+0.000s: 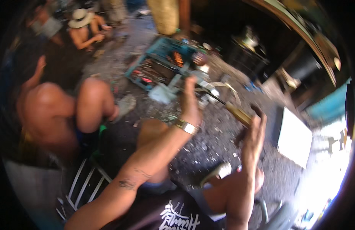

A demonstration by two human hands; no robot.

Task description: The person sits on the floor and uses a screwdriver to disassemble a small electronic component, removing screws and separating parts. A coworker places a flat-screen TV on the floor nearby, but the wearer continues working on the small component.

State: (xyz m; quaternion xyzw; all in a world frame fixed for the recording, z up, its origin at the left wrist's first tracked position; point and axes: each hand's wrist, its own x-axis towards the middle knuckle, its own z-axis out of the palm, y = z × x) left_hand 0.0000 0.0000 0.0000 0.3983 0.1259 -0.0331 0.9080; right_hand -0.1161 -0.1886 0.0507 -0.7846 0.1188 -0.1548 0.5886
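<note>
My left hand [191, 103], with a watch at the wrist, is raised near the middle, thumb upward; its fingers curl out of sight by the metal shaft and a blurred pale piece [204, 86], and I cannot make out what it grips. My right hand [252, 130] is closed on the yellowish handle of a screwdriver-like tool [237, 113], whose dark thin shaft points up and left toward my left hand. Just beyond my hands lie a teal crate [135, 78] of tools and a pale plastic bag [160, 94] on the dirty ground.
A seated person's bare legs [91, 103] are close on my left; another person in a brimmed hat [83, 32] crouches farther back. A white panel [294, 138] stands at right, a black drum [248, 57] behind. A metal chair frame [87, 178] is beside me.
</note>
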